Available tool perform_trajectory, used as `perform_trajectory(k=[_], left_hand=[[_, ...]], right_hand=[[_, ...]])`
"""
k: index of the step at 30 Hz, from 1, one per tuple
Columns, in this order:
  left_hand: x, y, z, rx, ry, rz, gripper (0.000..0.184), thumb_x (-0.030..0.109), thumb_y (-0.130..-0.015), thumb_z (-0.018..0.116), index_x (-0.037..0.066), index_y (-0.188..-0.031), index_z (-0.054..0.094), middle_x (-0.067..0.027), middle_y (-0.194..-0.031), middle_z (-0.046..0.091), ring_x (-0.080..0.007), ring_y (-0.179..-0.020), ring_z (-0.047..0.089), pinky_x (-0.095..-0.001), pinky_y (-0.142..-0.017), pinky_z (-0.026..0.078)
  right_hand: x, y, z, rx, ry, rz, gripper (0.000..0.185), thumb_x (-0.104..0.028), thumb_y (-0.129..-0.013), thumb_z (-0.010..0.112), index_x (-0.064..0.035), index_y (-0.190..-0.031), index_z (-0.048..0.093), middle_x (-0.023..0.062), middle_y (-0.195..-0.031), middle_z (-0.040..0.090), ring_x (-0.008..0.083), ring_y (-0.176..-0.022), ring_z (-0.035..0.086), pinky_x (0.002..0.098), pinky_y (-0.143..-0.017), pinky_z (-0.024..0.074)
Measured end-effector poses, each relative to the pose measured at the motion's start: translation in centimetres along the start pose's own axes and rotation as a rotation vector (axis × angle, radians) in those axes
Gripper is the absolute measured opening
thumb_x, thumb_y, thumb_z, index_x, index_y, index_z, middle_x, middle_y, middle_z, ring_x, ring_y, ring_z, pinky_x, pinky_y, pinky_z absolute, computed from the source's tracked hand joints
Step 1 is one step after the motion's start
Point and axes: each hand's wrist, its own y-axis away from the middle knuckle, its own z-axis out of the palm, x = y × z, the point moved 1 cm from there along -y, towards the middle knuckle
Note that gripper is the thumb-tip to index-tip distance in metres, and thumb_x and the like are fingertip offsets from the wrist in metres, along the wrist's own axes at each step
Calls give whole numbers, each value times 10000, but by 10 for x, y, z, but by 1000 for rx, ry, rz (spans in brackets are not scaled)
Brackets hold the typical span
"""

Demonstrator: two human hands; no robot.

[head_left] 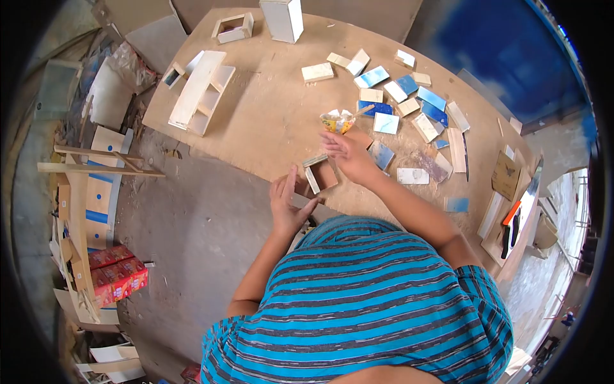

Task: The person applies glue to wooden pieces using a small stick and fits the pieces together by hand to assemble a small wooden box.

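A small open wooden box frame sits near the table's front edge, between my hands. My left hand is on its left side with thumb and fingers spread, holding nothing; I cannot tell whether a fingertip touches the frame. My right hand hovers to the upper right of the frame, its fingers stretched out. Just beyond those fingers stands a torn yellow packet with a thin stick poking out of it. White, bare wood and blue-painted blocks lie scattered past the right hand.
On the table, a shelf-like wooden piece, a tall white box and another small frame stand toward the back left. An orange-and-black handled saw lies at the right edge. Red boxes sit on the left.
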Motion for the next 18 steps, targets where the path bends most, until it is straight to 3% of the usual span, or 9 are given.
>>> perform_trajectory(k=[3, 6, 9, 12, 15, 18], left_hand=[[7, -11, -2, 106, -68, 144, 1145, 211, -533, 912, 43, -1496, 315, -108, -1348, 567, -356, -1265, 468, -449, -1096, 330], [7, -24, -5, 20, -115, 144, 1195, 244, -518, 922, 32, -1505, 282, -119, -1372, 545, -353, -1304, 429, -456, -1103, 322], [1, -29, -5, -79, -95, 92, 1221, 269, -522, 922, 31, -1515, 252, -110, -1395, 527, -356, -1348, 388, -459, -1113, 312], [0, -30, -7, -98, -74, 111, 1231, 293, -529, 924, 19, -1517, 242, -148, -1416, 498, -364, -1363, 380, -454, -1125, 302], [5, -32, -13, 2, 159, 151, 1108, 295, -589, 881, 5, -1486, 299, -183, -1400, 498, -391, -1334, 401, -478, -1113, 306], [0, -51, -23, 39, 408, 129, 1059, 331, -632, 845, -20, -1475, 309, -219, -1403, 482, -400, -1320, 419, -475, -1109, 321]], right_hand=[[12, 9, -4, 90, 80, -3, 572, 73, -832, 488, -52, -1389, 477, 200, -1183, 634, 249, -1061, 650, 333, -912, 522], [12, 20, -4, 76, 49, 80, 566, 62, -821, 492, -60, -1374, 490, 190, -1153, 642, 246, -1029, 657, 335, -898, 524], [-2, 31, -7, 78, 198, -52, 551, 52, -811, 508, -54, -1352, 491, 175, -1104, 648, 230, -915, 673, 324, -818, 540], [-35, 44, -26, 145, 387, -39, 544, 26, -803, 548, -67, -1336, 491, 122, -972, 643, 183, -758, 644, 306, -701, 530], [-31, 38, -57, 478, 320, -130, 521, -4, -790, 598, -78, -1300, 526, 66, -858, 604, 120, -675, 587, 280, -625, 495], [-50, 19, -73, 512, 95, -101, 439, -70, -801, 667, -83, -1234, 592, 26, -799, 561, 83, -660, 550, 263, -606, 473]])
